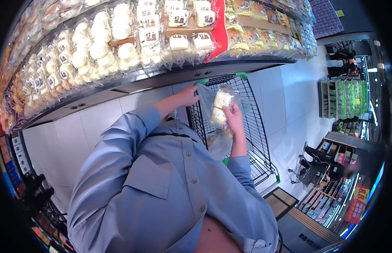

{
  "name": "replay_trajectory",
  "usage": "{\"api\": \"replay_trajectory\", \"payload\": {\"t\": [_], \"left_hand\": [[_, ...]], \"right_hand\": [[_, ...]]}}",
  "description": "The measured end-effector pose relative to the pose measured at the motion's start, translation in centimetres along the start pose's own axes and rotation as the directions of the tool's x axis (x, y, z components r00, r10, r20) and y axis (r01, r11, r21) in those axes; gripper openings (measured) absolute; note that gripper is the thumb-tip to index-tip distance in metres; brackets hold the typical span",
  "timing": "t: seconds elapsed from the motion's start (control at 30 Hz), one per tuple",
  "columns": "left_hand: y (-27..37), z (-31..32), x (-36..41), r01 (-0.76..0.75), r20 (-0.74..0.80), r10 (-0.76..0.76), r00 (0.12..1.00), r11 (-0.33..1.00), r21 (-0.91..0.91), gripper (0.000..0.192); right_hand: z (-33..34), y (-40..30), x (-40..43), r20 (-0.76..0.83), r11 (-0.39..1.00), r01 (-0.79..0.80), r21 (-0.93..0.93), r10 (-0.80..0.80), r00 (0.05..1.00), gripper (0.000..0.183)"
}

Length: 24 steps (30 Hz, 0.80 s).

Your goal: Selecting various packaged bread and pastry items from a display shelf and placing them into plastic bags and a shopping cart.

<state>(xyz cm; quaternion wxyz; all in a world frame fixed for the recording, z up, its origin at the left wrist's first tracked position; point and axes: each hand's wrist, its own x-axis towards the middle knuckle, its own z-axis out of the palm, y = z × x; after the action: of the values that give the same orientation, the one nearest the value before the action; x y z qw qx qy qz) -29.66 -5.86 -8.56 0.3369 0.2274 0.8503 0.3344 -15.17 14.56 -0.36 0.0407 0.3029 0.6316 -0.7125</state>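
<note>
My right hand (235,118) grips a clear packet of two pale square buns (220,108), thumb on its near face, above the shopping cart. My left hand (188,95) pinches the edge of a clear plastic bag (206,98) beside the cart's green corner. That bag spreads behind the packet; whether the packet is partly inside it I cannot tell. Beneath both hands is the black wire shopping cart (257,126) with green corners. Another clear plastic bag (219,146) hangs below the packet, its contents unclear.
A bread shelf (132,74) runs along the far side, stacked with bagged white buns (101,41) and yellow-labelled packets (246,38). A red divider (218,28) stands between them. At right, a person (325,161) is by another cart (309,172), near a green-striped display (344,98).
</note>
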Motion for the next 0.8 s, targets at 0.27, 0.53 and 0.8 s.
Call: {"api": "replay_trajectory", "payload": {"t": [0.27, 0.53, 0.8], "left_hand": [[4.3, -10.2, -10.9, 0.193, 0.290, 0.167, 0.942, 0.437, -0.879, 0.062], [2.4, -14.5, -17.7, -0.035, -0.016, 0.046, 0.999, 0.462, -0.886, 0.049], [3.5, -18.4, -21.9, -0.477, -0.687, 0.096, 0.721, 0.788, -0.390, 0.050]], "right_hand": [[8.6, -6.3, -3.1, 0.377, 0.949, -0.093, 0.302, -0.029, 0.926, 0.031], [14.8, -9.0, -3.5, 0.542, 0.998, 0.007, 0.062, -0.040, 0.839, 0.039], [16.1, -7.0, -1.4, 0.635, 0.890, -0.243, 0.385, -0.065, 0.770, 0.034]]}}
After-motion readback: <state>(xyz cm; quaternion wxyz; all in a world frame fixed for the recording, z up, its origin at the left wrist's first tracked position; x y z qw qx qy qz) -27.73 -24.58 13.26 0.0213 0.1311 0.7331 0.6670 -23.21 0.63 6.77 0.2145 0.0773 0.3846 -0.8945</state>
